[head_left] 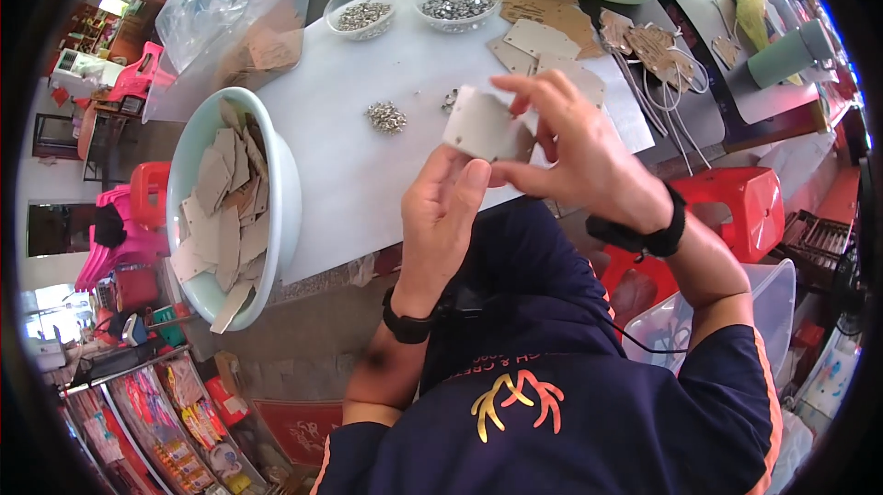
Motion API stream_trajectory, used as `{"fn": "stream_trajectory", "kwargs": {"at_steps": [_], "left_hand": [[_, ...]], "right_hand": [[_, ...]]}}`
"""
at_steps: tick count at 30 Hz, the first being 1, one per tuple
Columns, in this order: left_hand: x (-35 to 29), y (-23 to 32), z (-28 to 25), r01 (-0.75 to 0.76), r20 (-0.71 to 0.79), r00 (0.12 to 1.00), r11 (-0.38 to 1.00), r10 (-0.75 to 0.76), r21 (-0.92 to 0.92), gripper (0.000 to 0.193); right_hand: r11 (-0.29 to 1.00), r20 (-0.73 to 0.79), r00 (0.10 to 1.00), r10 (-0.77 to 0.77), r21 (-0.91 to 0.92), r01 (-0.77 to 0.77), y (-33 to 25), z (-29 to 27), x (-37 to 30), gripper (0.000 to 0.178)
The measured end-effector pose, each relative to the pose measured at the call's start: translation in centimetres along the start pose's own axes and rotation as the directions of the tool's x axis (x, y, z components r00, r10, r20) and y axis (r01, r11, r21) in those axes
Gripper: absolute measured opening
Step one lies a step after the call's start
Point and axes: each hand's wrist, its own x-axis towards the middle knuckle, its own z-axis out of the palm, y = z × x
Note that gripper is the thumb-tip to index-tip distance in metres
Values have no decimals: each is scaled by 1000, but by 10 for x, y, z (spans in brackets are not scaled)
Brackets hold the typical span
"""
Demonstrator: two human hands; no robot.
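Observation:
My left hand (pixel 440 219) is closed on a small grey cardboard piece (pixel 480 123) with small holes near its edge, the thumb along its lower side. Close by on the right is my right hand (pixel 575 141), its fingers spread and bent around the right side of the piece. I cannot make out how firmly its fingertips touch the cardboard. Behind the piece, a small pile of metal fasteners (pixel 450 101) is partly hidden. Another pile of shiny fasteners (pixel 386 118) lies left of it on the white tabletop (pixel 345 178).
A pale green basin (pixel 287 191) of cardboard pieces stands at the left. Two clear tubs (pixel 364 9) of metal parts sit at the back. Stacked boards (pixel 543 40), white cords (pixel 676 127) and a green cup (pixel 793 53) lie to the right. A red stool (pixel 736 205) stands below.

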Motion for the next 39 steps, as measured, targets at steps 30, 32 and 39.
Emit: {"fn": "stream_trajectory", "kwargs": {"at_steps": [30,32,39], "left_hand": [[-9,-18,-54,-8,-179,984,999,1,-39,25],[-9,-17,-52,-4,-192,981,1000,0,-23,25],[-13,-24,-61,31,-141,990,998,-22,61,32]], "right_hand": [[787,141,984,110,-617,0,128,-77,81,36],[758,145,977,155,-652,-23,124,-72,88,35],[723,205,973,106,-687,66,117,-46,124,30]]}}
